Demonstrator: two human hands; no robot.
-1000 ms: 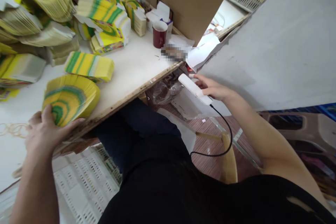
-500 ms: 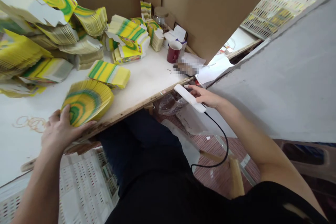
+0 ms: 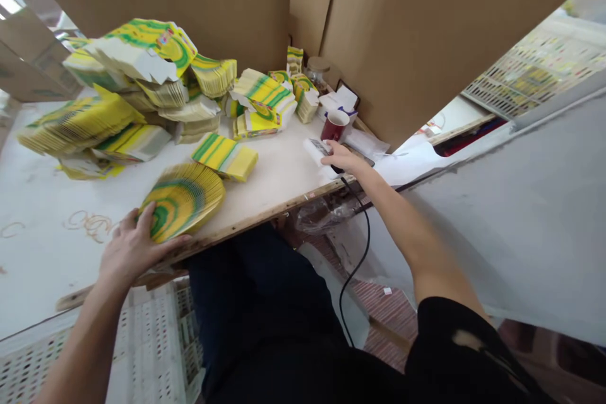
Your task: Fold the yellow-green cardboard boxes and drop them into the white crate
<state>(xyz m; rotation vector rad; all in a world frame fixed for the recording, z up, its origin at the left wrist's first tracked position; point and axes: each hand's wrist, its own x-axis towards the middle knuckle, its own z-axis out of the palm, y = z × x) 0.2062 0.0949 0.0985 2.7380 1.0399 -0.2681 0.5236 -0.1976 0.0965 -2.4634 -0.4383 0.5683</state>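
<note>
My left hand (image 3: 137, 243) rests at the table's front edge, its fingers and thumb around the near end of a fanned stack of yellow and green cards (image 3: 184, 202). At the right, my right hand (image 3: 341, 159) is on a white device (image 3: 318, 150) with a black cable (image 3: 364, 246), on or just over the tabletop beside the dark red mug (image 3: 334, 125). Its fingers curl over the device's right side. Behind the fan lies a banded yellow and green bundle (image 3: 225, 156).
Several heaped card bundles (image 3: 137, 63) fill the back left of the white table (image 3: 284, 167). Rubber bands (image 3: 92, 225) lie at the left. A glass jar (image 3: 317, 69) and a white box (image 3: 338, 101) stand behind the mug, against cardboard (image 3: 402, 31). Below left are plastic crates (image 3: 146, 341).
My right hand has carried the white device from beyond the table's front edge to the tabletop beside the mug. The view has shifted, showing more at the left. My left hand stays at the fan.
</note>
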